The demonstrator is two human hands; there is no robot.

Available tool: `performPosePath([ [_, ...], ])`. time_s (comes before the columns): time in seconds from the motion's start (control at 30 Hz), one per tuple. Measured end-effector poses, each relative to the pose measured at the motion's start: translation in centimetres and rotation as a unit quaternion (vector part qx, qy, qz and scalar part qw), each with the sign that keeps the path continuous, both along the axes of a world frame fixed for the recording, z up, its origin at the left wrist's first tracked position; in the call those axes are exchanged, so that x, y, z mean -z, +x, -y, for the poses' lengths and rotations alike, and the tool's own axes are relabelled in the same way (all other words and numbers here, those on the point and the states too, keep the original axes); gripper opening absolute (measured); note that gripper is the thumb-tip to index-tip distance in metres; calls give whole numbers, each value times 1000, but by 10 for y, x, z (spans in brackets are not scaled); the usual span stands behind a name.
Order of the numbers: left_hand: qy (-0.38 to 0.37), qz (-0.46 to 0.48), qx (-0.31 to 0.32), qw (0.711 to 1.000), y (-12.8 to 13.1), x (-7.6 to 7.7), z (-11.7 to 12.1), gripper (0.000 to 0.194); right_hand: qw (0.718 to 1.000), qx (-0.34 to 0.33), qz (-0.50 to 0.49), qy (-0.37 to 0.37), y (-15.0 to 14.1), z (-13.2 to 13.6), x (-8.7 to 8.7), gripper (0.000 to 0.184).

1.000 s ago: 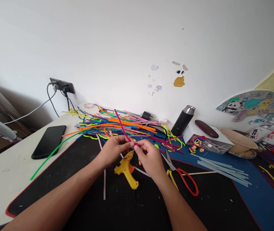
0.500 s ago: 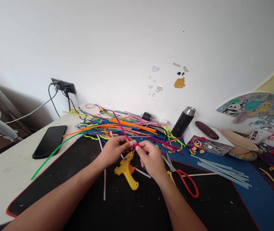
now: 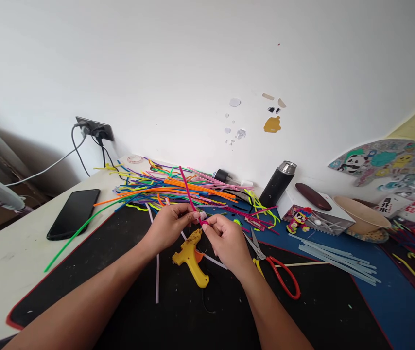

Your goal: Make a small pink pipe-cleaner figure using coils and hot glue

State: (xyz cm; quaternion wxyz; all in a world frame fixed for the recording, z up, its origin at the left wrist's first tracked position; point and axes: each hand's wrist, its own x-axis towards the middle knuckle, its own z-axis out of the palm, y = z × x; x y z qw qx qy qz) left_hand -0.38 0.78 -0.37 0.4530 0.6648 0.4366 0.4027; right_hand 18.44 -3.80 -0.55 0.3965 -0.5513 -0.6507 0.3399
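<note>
A magenta pipe cleaner (image 3: 186, 188) rises between my two hands, its lower end bent where the fingers meet. My left hand (image 3: 173, 223) pinches it with thumb and forefinger. My right hand (image 3: 225, 238) is closed on the same pipe cleaner at its lower end. A small whitish piece (image 3: 202, 215) shows at the fingertips; what it is I cannot make out. Just below the hands lies a yellow hot glue gun (image 3: 193, 265) on the black mat (image 3: 127, 311). Red-handled scissors (image 3: 284, 277) lie open to the right of my right hand.
Many coloured pipe cleaners (image 3: 149, 192) are heaped along the wall. A phone (image 3: 73, 214) lies at left. To the right are a black thermos (image 3: 278, 184), a small clay-like figure (image 3: 298, 220), translucent glue sticks (image 3: 338, 262) and a beige bowl (image 3: 362, 214).
The free upper end of the magenta pipe cleaner has swung slightly right and stands steeper. Both hands keep their pinch and have shifted only slightly.
</note>
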Motion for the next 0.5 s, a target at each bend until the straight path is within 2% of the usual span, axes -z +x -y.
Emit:
performPosePath([
  [0.13, 16, -11, 1, 1000, 1, -3, 2, 34, 1000, -7, 5, -6, 1, -1, 1, 21],
  [0.33, 144, -97, 0, 985, 2, -3, 4, 26, 998, -1, 55, 25, 0, -1, 1, 19],
  [0.5, 206, -146, 23, 967, 3, 2, 5, 21, 990, -3, 126, 57, -2, -1, 4, 17],
])
